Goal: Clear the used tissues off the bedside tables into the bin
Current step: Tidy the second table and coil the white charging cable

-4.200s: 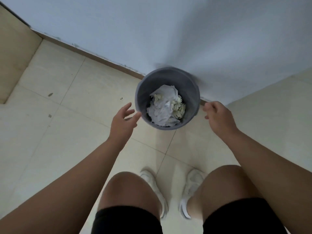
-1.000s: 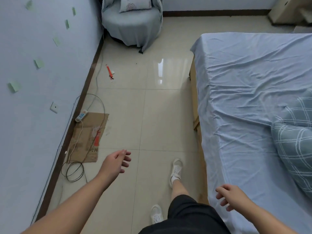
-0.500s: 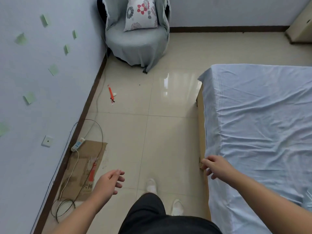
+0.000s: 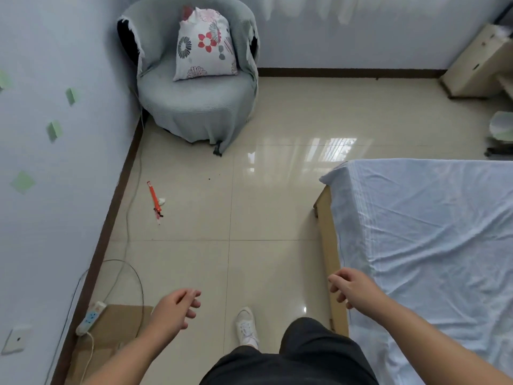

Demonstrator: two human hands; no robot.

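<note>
Both the left hand [image 4: 177, 307] and right hand [image 4: 351, 286] hang empty, loosely curled, over glossy tile.

— Hands?
— Left hand [image 4: 177, 309] empty, fingers loosely curled, held over the tiled floor [image 4: 274, 207]. Right hand [image 4: 351, 287] empty, fingers bent, at the near corner of the bed [image 4: 433, 232], over the edge of its pale blue sheet.
— Floor condition?
— Orange stick-like item [image 4: 154, 200] near the left wall, a small white scrap [image 4: 161, 201] touching it. Power strip [image 4: 91, 318] and flattened cardboard [image 4: 116, 323] by the skirting, cable looped beside them.
— Furniture?
— Grey covered armchair [image 4: 194, 98] in the far corner, floral cushion [image 4: 205, 45] upright on its seat. Wooden unit [image 4: 472, 65] far right.
— Footing?
— One white shoe [image 4: 245, 326] visible, dark shorts [image 4: 291, 362] below.
</note>
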